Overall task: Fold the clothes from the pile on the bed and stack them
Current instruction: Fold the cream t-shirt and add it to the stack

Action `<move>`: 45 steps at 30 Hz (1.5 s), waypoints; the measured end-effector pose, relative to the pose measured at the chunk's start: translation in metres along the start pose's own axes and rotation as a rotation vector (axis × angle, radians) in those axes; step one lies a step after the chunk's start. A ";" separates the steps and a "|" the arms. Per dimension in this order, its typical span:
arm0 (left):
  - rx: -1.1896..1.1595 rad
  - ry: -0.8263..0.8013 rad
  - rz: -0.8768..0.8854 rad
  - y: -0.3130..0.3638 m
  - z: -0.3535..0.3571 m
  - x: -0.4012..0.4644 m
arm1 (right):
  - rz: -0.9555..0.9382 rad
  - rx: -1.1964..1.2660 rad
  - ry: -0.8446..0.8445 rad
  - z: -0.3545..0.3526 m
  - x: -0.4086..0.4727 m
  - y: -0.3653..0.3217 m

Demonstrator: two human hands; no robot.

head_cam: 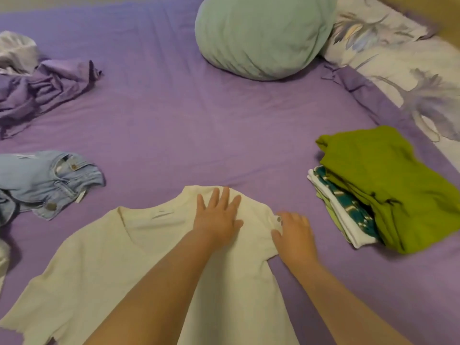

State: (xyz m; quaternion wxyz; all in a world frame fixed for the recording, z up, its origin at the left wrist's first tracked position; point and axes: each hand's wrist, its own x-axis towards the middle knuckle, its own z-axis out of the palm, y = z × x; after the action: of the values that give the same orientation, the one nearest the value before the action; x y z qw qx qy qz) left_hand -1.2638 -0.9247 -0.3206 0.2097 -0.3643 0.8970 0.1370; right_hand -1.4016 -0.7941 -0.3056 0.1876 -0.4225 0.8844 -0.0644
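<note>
A cream V-neck T-shirt [104,257] lies spread on the purple bed sheet [189,125] in front of me. My left hand [216,217] rests flat with straight fingers on its right shoulder, which is folded inward. My right hand [293,235] pinches the edge of the folded sleeve at the shirt's right side. To the right stands a stack of folded clothes [348,210] with a green garment [388,185] on top. Light blue jeans [47,180] lie crumpled at the left.
A mint green round pillow [263,36] sits at the back. A floral pillow [403,70] lies along the right edge. Crumpled purple and grey cloth [37,83] is heaped at the far left.
</note>
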 end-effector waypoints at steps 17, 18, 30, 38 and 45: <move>-0.133 0.204 -0.066 -0.053 0.022 -0.062 | -0.348 -0.074 -0.031 0.027 -0.044 -0.058; -0.122 0.198 -0.096 -0.053 0.028 -0.070 | -0.389 -0.159 -0.041 0.028 -0.044 -0.060; -0.132 0.256 -0.311 -0.117 0.068 -0.158 | -0.692 -0.434 -0.129 0.051 -0.062 -0.118; -0.299 0.290 -0.729 -0.204 0.063 -0.214 | -0.943 -0.458 -0.169 0.090 -0.098 -0.217; -0.330 0.225 -0.898 -0.234 0.065 -0.223 | -1.015 -0.487 -0.211 0.123 -0.090 -0.264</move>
State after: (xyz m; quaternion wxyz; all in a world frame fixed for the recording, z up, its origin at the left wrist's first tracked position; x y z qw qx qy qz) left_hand -0.9355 -0.9296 -0.2930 0.0893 -0.7558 0.6348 0.1334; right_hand -1.1119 -0.8866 -0.3225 0.1178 -0.8294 0.5366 0.1017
